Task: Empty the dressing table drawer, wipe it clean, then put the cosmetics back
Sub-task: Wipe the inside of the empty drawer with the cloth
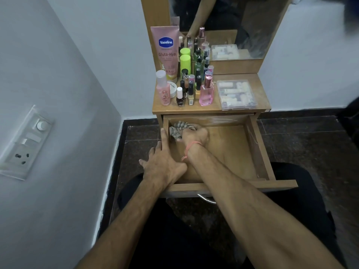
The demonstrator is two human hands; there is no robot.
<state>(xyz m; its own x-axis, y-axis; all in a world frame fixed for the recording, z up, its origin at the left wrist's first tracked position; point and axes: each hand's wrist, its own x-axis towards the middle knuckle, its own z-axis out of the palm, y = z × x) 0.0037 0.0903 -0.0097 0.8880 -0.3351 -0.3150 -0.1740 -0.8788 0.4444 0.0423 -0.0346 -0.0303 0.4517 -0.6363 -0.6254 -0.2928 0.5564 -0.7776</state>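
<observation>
Right hand (195, 133): yours is clenched round the striped cloth (177, 129), pressed into the drawer's far-left corner.
Left hand (162, 162): your fingers lie straight along the left wall, steadying it, grasping nothing.
Drawer (260, 150): pulled fully out, emptied, wiping under way.
Cosmetics (189, 82): crowded upright on the surface (240, 112) above, beside a clear box (237, 95).
Risk: scrub hard and you may jolt the unit, toppling the tall bottles near the front edge into the drawer.

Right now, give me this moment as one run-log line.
stage: wiping | right hand: holds cloth in drawer | left hand: rests on drawer's side | cosmetics: on tabletop
</observation>
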